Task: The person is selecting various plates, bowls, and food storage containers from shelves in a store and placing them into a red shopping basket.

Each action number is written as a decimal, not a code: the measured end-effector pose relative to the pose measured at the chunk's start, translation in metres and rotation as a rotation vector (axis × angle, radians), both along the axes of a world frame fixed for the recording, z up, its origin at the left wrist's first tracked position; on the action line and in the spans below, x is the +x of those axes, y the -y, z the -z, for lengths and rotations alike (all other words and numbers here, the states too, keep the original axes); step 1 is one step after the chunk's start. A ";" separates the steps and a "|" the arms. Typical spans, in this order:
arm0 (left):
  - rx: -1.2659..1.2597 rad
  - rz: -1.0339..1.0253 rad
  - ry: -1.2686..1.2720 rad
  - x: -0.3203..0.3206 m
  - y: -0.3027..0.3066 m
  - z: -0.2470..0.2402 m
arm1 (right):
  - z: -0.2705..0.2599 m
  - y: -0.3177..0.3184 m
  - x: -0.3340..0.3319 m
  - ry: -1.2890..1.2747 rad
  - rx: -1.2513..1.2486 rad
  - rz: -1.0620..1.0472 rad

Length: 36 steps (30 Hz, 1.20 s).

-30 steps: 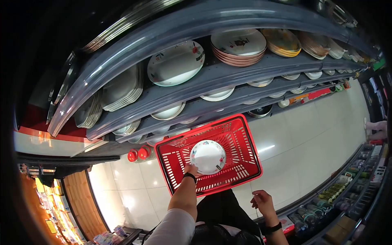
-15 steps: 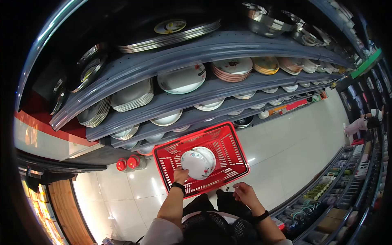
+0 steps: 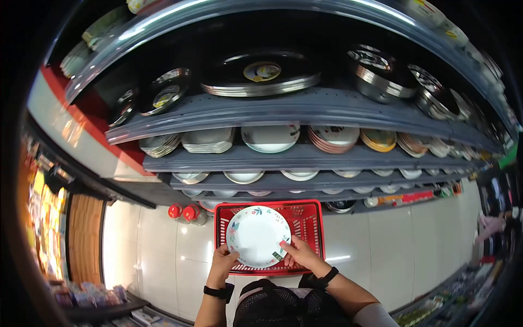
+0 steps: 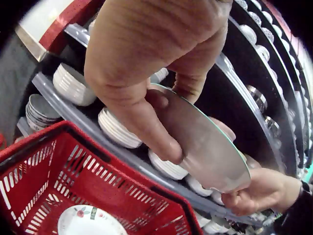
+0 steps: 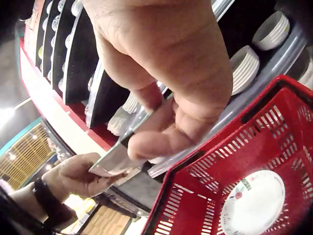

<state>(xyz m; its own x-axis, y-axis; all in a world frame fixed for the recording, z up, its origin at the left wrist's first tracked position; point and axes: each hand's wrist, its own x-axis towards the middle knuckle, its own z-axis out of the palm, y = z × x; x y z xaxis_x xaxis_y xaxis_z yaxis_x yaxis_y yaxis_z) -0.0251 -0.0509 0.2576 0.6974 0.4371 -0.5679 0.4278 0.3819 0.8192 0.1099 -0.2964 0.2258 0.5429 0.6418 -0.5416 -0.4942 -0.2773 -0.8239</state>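
A white plate (image 3: 257, 236) with small flower prints is held flat between both hands above a red basket (image 3: 306, 219) on the floor. My left hand (image 3: 224, 256) grips its left rim, thumb on top. My right hand (image 3: 291, 252) pinches the right rim. In the left wrist view the thumb (image 4: 146, 127) lies across the plate (image 4: 205, 144), and the right hand (image 4: 259, 193) holds the far edge. From the right wrist, the plate (image 5: 115, 159) shows edge-on between the hands. A second flowered plate (image 5: 252, 203) lies in the basket (image 4: 58, 171).
Grey shelves (image 3: 283, 158) ahead carry stacks of white and patterned plates, with steel trays (image 3: 260, 76) and bowls on the upper shelves. Two red-capped bottles (image 3: 182, 212) stand left of the basket. White floor tiles (image 3: 392, 234) stretch to the right, toward another stocked shelf.
The right hand has come up from my side and taken the plate's right rim. The plate, held by the left hand alone before, now sits level between both hands.
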 end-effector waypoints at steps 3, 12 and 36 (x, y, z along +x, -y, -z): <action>0.037 -0.092 0.115 0.013 0.037 -0.023 | -0.027 0.012 0.036 0.100 0.090 0.007; 0.179 -0.245 0.250 0.127 0.108 -0.095 | -0.104 0.039 0.175 0.271 0.191 0.000; 0.424 -0.198 0.203 0.299 -0.033 -0.079 | -0.117 -0.105 0.266 0.391 0.029 0.365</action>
